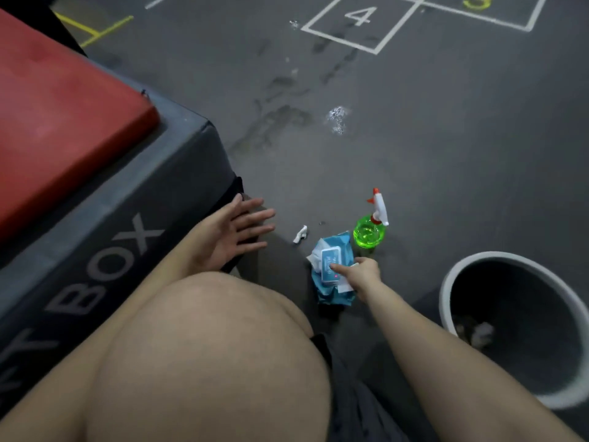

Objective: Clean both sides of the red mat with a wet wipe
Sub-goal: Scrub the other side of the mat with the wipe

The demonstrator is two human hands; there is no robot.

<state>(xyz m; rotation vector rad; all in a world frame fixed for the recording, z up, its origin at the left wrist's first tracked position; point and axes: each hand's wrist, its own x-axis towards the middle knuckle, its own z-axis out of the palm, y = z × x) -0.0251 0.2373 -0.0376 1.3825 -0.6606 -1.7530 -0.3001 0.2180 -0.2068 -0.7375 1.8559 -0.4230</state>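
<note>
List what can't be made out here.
Head view only.
1. Red mat: cropped by the left edge; underside hidden on the grey box.
2. Wipes pack: label blurred; right hand covers part, grip unclear.
3. Bin: contents lost in shadow; right edge crops it.

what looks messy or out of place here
A crumpled white scrap lies loose on the floor beside the wipes pack, not in the bin; a whitish splatter marks the floor farther off.
</note>
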